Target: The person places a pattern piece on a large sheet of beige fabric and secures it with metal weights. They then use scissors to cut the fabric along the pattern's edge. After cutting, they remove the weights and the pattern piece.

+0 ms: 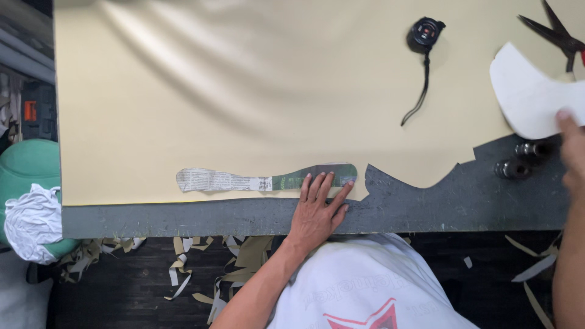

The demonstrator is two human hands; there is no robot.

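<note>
My left hand (318,207) lies flat, fingers spread, pressing the right end of a long narrow newspaper pattern piece (244,180) onto a large cream sheet (244,91) spread over a grey table (183,218). My right hand (573,152) is at the right edge, fingers pinching the lower corner of a white curved pattern piece (530,94) that rests on the cream sheet. The sheet's lower right edge is cut away in curved shapes.
A black tape measure (425,31) with a cord lies on the sheet at the upper right. Dark scissors (557,33) lie at the top right corner. Two dark metal weights (524,159) sit on the grey table. Paper scraps (201,268) litter the floor. A green stool with a white rag (33,210) stands left.
</note>
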